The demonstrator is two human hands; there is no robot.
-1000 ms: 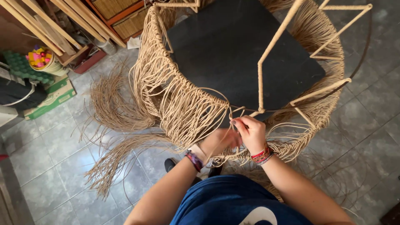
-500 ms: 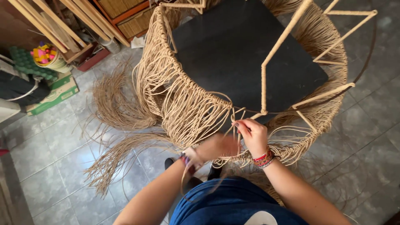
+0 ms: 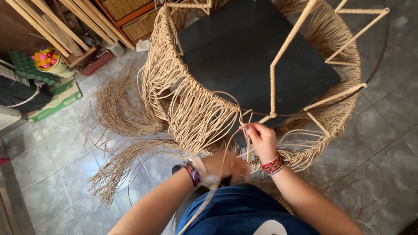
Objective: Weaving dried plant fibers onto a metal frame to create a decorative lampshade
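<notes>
A round chair frame with a black seat pad lies in front of me, its rim wrapped in tan rattan cord. My right hand, with red bead bracelets at the wrist, pinches a cord strand at the near rim of the frame. My left hand is lower and closer to my body, blurred, fingers closed around a strand that runs down past my blue shirt. A band and a watch sit on the left wrist.
Loose cord ends fan out over the grey tiled floor on the left. Wooden slats, wicker-front drawers, a tub of coloured toys and a green box stand at the upper left.
My left hand has pulled back from the rim toward my body, drawing a strand with it. My right hand stays at the rim. The view has shifted slightly.
</notes>
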